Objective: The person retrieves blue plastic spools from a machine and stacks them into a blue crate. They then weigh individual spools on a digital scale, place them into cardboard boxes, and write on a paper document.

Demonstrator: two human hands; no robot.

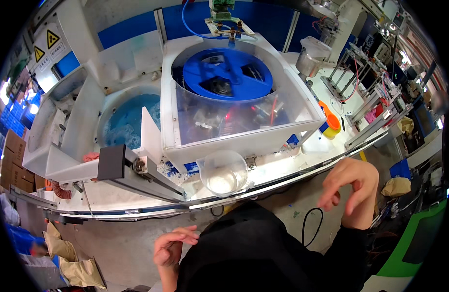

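My right hand hangs in the air in front of the table's right part, fingers bent downward and apart, with nothing in it. Lower down, my left hand is raised beside my dark-clothed body, its fingers loosely bent and apart, also holding nothing. Neither hand touches anything. A clear plastic beaker with whitish residue in its bottom stands at the table's front edge, between the two hands and beyond them. Behind it is a white machine housing with a see-through front panel and a round blue spoked disc on top.
Left of the machine, a round basin holds blue foamy liquid. A metal profile post with a dark end cap juts up at the front edge. Orange and yellow round items lie on the right, near metal frames. Paper sacks lie lower left.
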